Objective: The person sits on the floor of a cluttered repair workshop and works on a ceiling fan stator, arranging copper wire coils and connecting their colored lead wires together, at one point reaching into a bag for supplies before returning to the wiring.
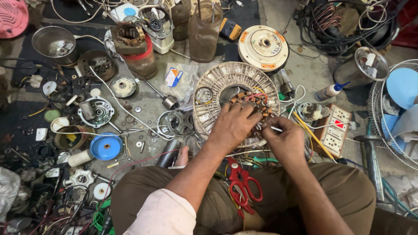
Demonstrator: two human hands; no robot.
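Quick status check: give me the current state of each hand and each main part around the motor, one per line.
Left hand: pressed on the copper-wound stator, fingers curled.
Right hand: pinching a thin white wire end.
Copper-wound stator: seated in the round ribbed metal housing, windings exposed.
Red-handled scissors: lying on the lap; blades hidden.
Cream round motor cover: off, flat on the floor.
White switch board: lying flat, wires attached.

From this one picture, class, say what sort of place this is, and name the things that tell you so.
Probably a floor-level repair workshop for fans and small motors: both hands work on a copper-wound fan stator, with a wire fan guard and red scissors nearby.
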